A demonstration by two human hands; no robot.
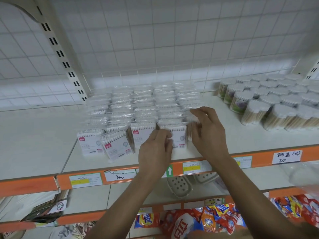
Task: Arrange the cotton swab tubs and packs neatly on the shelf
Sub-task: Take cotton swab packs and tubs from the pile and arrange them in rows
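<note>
Several rows of flat cotton swab packs (138,104) in clear wrap stand on the white shelf (43,135). At the front left, one pack (89,144) stands upright and a second pack (117,145) leans askew against it. My left hand (155,152) pinches the front pack (177,133) of a middle row. My right hand (208,133) grips a swab pack (191,121) at the front of the rightmost row, fingers curled over its top. Round cotton swab tubs (269,100) crowd the right side of the shelf.
An orange price rail (259,157) with paper labels runs along the shelf's front edge. A wire grid (155,40) backs the shelf. Below are soap dishes (179,185) and, lower still, detergent bags (207,221). Bare shelf lies left of the packs.
</note>
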